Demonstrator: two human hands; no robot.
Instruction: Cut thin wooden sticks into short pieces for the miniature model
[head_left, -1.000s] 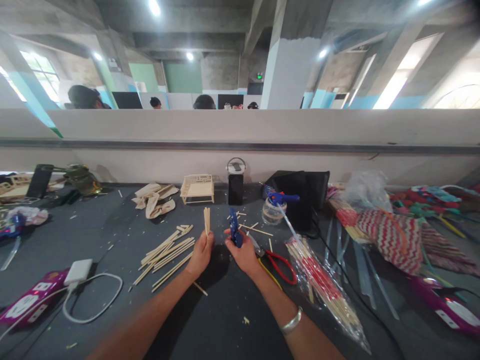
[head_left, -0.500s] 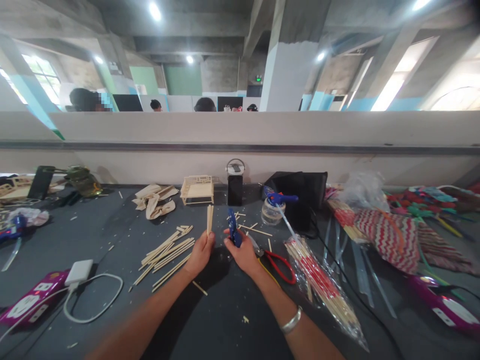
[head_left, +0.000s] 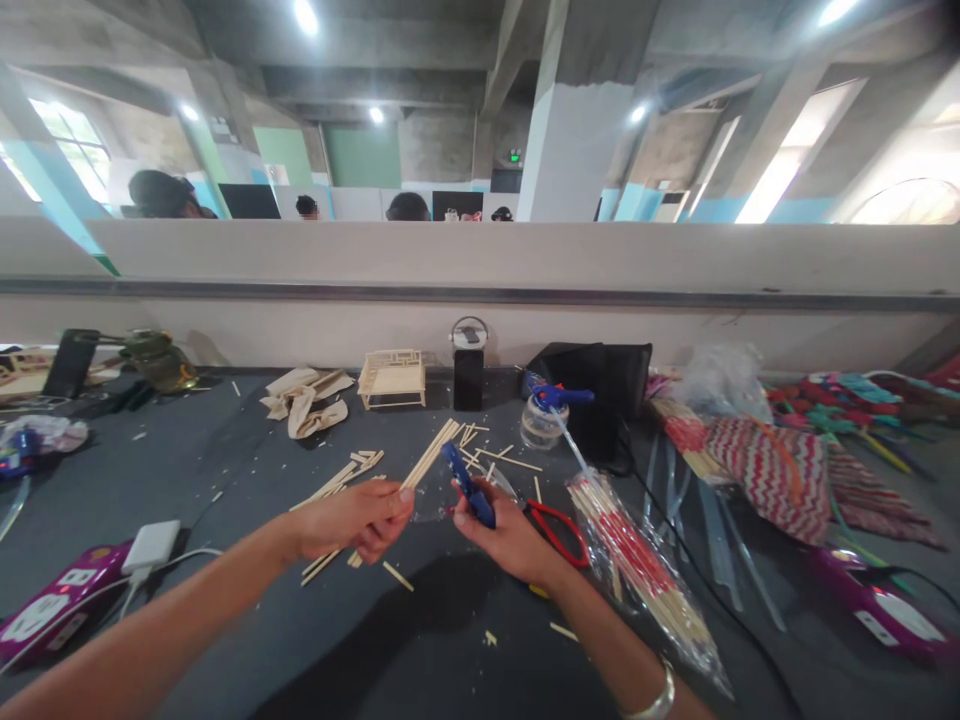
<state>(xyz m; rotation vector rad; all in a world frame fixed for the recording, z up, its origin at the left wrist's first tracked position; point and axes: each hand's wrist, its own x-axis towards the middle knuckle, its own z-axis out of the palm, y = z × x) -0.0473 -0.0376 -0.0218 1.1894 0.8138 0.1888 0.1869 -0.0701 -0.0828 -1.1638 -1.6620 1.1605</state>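
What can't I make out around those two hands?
All in the head view:
- Held sticks: lower ends hidden by the left hand.
- Blue tool: partly covered by the right hand.
- Loose sticks: partly behind the left hand.
- Bracelet: cut off by the bottom edge.

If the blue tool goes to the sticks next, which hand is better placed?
Right, I'd say: the right hand holds the blue tool, its upper end near the sticks, while gripping those occupies the left hand.
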